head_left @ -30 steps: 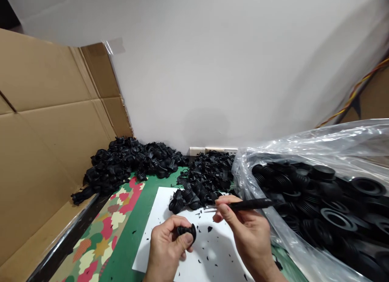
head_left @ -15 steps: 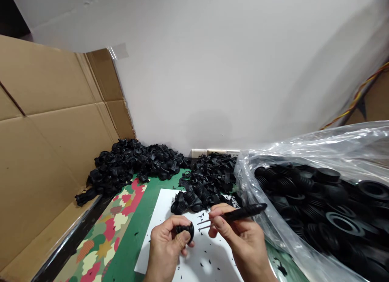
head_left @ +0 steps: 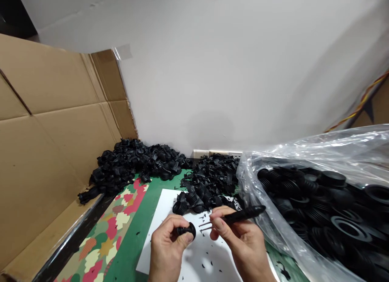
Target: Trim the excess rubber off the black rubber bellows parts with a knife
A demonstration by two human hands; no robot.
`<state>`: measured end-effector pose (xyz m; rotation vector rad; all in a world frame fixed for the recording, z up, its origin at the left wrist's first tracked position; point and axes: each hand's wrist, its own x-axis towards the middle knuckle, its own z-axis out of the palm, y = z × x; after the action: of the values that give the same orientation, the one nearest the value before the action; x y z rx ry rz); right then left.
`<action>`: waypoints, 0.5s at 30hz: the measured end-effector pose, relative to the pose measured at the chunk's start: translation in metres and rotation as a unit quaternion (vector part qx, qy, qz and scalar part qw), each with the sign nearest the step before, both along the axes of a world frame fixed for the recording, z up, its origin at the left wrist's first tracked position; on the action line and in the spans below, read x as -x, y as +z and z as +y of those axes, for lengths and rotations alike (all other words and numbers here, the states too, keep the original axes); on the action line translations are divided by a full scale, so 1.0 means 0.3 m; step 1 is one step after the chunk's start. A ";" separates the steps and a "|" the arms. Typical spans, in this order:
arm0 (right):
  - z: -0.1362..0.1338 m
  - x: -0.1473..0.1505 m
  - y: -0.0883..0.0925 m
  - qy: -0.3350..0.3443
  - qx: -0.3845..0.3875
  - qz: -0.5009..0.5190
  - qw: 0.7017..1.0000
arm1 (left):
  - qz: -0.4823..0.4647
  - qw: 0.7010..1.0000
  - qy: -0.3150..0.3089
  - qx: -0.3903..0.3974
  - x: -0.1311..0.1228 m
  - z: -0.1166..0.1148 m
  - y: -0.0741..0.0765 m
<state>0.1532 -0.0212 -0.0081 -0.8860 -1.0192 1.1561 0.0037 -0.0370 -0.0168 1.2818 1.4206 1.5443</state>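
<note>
My left hand (head_left: pixel 170 239) pinches a small black ribbed rubber part (head_left: pixel 187 230) between thumb and fingers, above a white sheet (head_left: pixel 199 255) strewn with black scraps. My right hand (head_left: pixel 240 241) grips a black-handled tool (head_left: pixel 240 214) whose thin metal tips point left, a short gap from the rubber part. Both hands are closed on what they hold, low in the middle of the view.
Black rubber parts lie heaped at the back left (head_left: pixel 130 164) and back centre (head_left: pixel 209 182). A clear plastic bag (head_left: pixel 304 160) of larger black ribbed parts fills the right. A cardboard wall (head_left: pixel 51 132) stands on the left, a white wall behind. The green mat (head_left: pixel 136 229) borders a camouflage-patterned cloth.
My right hand has tilted the tool and brought its tips nearer the rubber part. The left hand has turned the part slightly. The view has shifted a little.
</note>
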 end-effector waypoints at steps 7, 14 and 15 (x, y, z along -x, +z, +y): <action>0.003 -0.001 -0.008 -0.006 -0.017 -0.031 0.999 | 0.020 1.000 0.014 0.008 0.002 0.000 0.001; 0.005 0.006 -0.026 0.019 -0.039 -0.010 0.999 | 0.055 0.998 0.009 0.035 0.002 -0.011 -0.005; 0.006 0.006 -0.031 0.021 -0.050 -0.015 0.998 | 0.064 0.997 0.006 0.032 0.002 -0.012 -0.005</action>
<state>0.1515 -0.0193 -0.0174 -0.8074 -1.1157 1.1192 0.0032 -0.0406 -0.0184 1.3570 1.5481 1.4347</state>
